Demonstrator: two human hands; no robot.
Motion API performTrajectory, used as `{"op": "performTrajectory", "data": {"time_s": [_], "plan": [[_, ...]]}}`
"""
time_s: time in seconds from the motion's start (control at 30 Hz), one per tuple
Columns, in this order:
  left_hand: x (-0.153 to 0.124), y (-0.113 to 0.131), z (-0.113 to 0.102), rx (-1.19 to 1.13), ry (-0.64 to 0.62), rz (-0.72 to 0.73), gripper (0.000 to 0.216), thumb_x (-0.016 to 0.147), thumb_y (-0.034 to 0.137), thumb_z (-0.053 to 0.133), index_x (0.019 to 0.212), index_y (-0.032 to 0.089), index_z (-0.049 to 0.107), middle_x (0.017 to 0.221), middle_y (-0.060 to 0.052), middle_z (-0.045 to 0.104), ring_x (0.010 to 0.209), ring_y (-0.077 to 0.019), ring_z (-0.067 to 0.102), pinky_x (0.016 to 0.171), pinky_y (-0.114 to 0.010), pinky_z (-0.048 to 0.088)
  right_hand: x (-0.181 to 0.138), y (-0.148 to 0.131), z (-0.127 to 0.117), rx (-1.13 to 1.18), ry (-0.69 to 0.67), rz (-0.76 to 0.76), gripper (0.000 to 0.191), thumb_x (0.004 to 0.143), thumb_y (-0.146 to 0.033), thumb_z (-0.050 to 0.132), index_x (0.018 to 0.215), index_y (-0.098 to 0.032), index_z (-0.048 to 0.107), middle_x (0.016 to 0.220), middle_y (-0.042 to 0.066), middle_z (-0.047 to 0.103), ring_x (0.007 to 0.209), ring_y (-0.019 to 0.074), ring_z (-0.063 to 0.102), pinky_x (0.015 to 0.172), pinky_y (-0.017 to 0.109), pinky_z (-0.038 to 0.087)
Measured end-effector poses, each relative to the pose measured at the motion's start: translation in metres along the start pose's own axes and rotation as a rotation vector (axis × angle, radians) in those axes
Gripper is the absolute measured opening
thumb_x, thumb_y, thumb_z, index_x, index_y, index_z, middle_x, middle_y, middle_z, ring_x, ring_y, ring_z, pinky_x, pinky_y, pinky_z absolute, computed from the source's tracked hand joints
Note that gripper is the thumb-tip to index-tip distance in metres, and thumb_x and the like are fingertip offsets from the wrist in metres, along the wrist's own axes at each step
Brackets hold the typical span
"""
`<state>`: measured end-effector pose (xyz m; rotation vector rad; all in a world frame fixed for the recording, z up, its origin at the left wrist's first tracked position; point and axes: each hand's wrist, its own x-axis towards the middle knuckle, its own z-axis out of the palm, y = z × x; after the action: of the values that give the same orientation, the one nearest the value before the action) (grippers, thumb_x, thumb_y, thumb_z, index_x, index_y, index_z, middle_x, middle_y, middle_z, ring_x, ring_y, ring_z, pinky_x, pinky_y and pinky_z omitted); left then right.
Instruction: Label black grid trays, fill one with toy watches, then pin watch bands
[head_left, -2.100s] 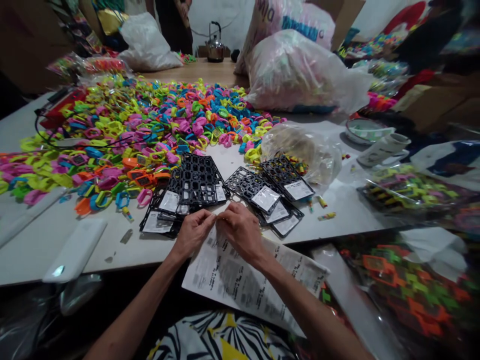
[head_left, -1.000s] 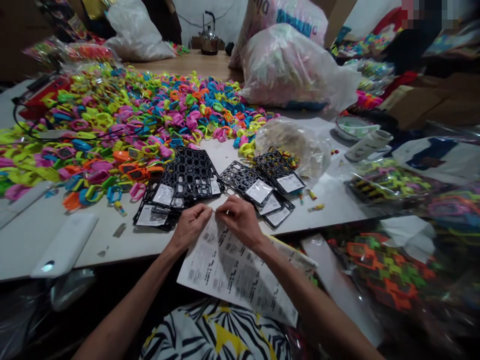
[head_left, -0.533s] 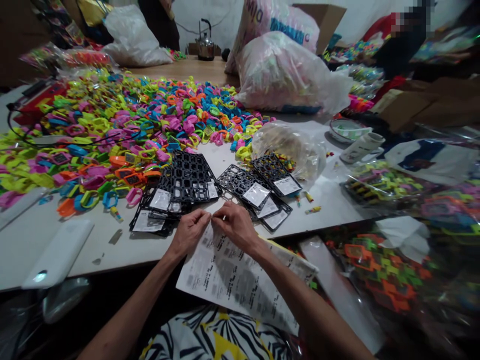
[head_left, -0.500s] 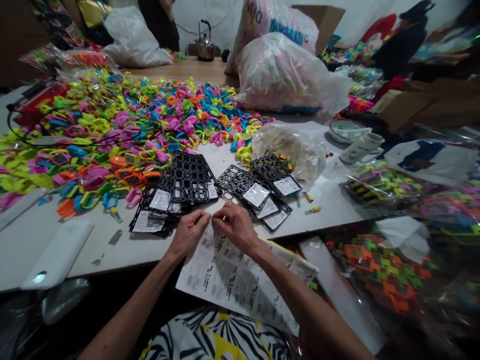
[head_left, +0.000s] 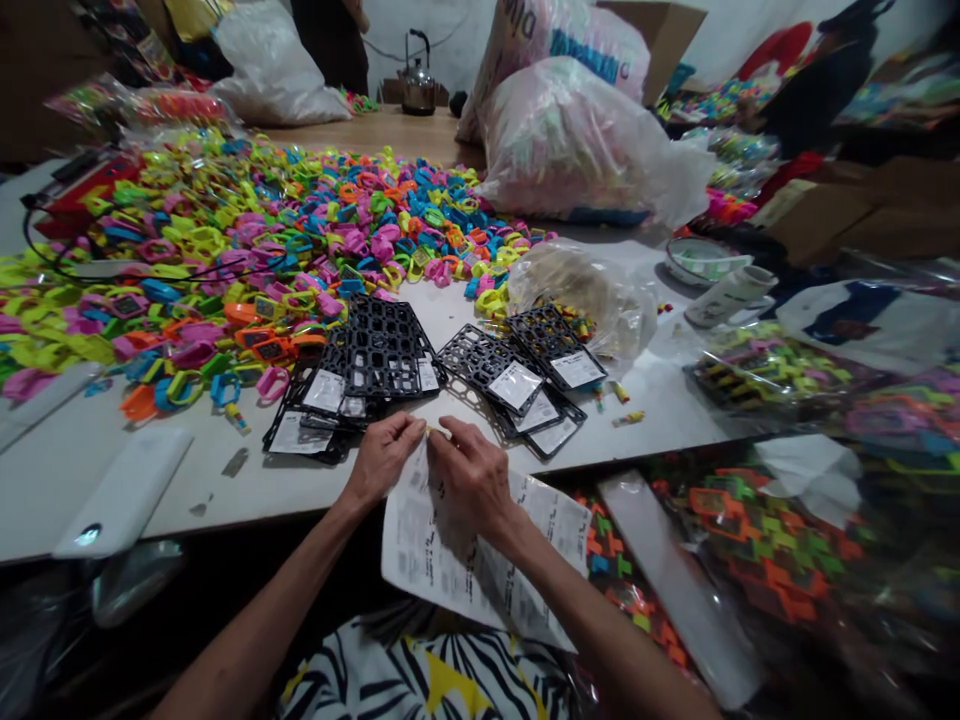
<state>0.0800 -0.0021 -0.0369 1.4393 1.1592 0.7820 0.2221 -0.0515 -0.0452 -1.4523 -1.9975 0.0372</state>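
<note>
My left hand and my right hand meet at the near table edge, both pinched on the top edge of a white printed label sheet that hangs down toward my lap. Just beyond my fingertips lie several black plastic grid frames with white labels stuck on them, one stack at the left and another stack of black frames at the right.
A wide heap of coloured plastic rings covers the white table. A white phone-like device lies near left. Filled plastic bags, a small clear bag, a cup and packed goods sit right.
The label sheet has swung to hang more steeply and looks narrower. My right hand has slid a little down and left along its top edge. The left hand has barely moved.
</note>
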Motion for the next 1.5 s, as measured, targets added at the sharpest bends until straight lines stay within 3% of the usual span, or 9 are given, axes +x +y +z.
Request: {"op": "performTrajectory", "data": {"time_s": [0.2,0.4,0.53,0.63,0.8,0.93,1.23,1.33,1.5], "plan": [[0.005,-0.008,-0.003,-0.109,-0.046,-0.094,0.039,0.071,0.053,0.058,0.065,0.015,0.052,0.055,0.005,0.043,0.048,-0.0071,0.035,0.045,-0.019,0.029,0.002,-0.006,0.002,0.212,0.068,0.069,0.019,0.087,-0.015,0.044,0.075,-0.017,0.059,0.085,0.008,0.061,0.079,0.017,0.056,0.07,0.028,0.045],[0.008,-0.03,-0.024,-0.044,0.005,-0.142,0.038,0.073,0.053,0.056,0.069,0.015,0.055,0.058,0.003,0.052,0.049,-0.01,0.044,0.046,-0.021,0.033,0.009,-0.015,-0.04,0.777,-0.177,0.179,0.009,0.078,-0.015,0.056,0.07,-0.017,0.059,0.075,0.003,0.06,0.07,0.0133,0.055,0.063,0.024,0.044],[0.001,-0.032,-0.039,0.399,0.095,0.091,0.031,0.085,0.041,0.045,0.072,0.017,0.059,0.063,0.0,0.057,0.057,-0.0135,0.051,0.053,-0.023,0.037,0.049,0.013,-0.052,1.026,-0.057,0.525,0.012,0.069,-0.026,0.066,0.069,-0.016,0.06,0.061,-0.002,0.054,0.05,0.0078,0.044,0.045,0.02,0.034],[-0.005,-0.028,-0.043,0.719,0.159,0.386,0.029,0.09,0.032,0.04,0.077,0.017,0.061,0.072,-0.005,0.062,0.069,-0.0175,0.057,0.065,-0.028,0.042,0.084,0.03,-0.027,1.08,0.09,0.674,0.02,0.058,-0.028,0.072,0.062,-0.016,0.056,0.049,-0.006,0.047,0.041,0.005,0.035,0.039,0.019,0.026],[-0.006,-0.012,-0.04,1.057,0.342,0.787,0.019,0.088,0.021,0.045,0.078,0.016,0.06,0.122,-0.017,0.054,0.117,-0.0278,0.048,0.097,-0.048,0.031,0.117,0.029,0.027,1.19,0.005,0.825,0.026,0.047,-0.029,0.071,0.057,-0.018,0.05,0.043,-0.009,0.043,0.037,0.0046,0.032,0.037,0.02,0.023],[0.011,-0.01,-0.041,1.197,0.272,0.843,0.019,0.088,0.017,0.045,0.073,0.016,0.055,0.14,-0.018,0.038,0.132,-0.0283,0.032,0.105,-0.053,0.019,0.125,0.027,0.048,1.085,-0.045,0.845,0.02,0.052,-0.027,0.065,0.059,-0.019,0.048,0.044,-0.009,0.041,0.038,0.0056,0.033,0.039,0.02,0.027],[0.027,-0.043,-0.056,1.207,0.186,0.914,0.016,0.089,0.018,0.04,0.077,0.016,0.051,0.124,-0.018,0.056,0.12,-0.033,0.048,0.101,-0.057,0.02,0.127,0.021,0.059,0.435,-0.075,0.667,0.024,0.06,-0.021,0.062,0.083,-0.019,0.058,0.09,0.003,0.063,0.084,0.0211,0.057,0.078,0.033,0.044],[0.032,-0.048,-0.06,1.159,0.196,0.955,0.016,0.089,0.02,0.039,0.077,0.017,0.049,0.121,-0.019,0.058,0.117,-0.0329,0.05,0.101,-0.057,0.02,0.121,0.035,0.039,0.114,-0.178,0.546,0.05,0.07,-0.028,0.058,0.118,-0.02,0.046,0.115,0.007,0.056,0.098,0.0232,0.055,0.083,0.036,0.044],[0.029,-0.045,-0.067,1.107,0.187,1.025,0.016,0.088,0.021,0.039,0.075,0.018,0.048,0.12,-0.018,0.059,0.115,-0.0309,0.053,0.103,-0.055,0.019,0.091,0.106,-0.037,-0.306,-0.198,0.614,0.037,0.078,-0.029,0.055,0.114,-0.02,0.053,0.115,0.009,0.054,0.107,0.0243,0.049,0.086,0.034,0.041]]}}
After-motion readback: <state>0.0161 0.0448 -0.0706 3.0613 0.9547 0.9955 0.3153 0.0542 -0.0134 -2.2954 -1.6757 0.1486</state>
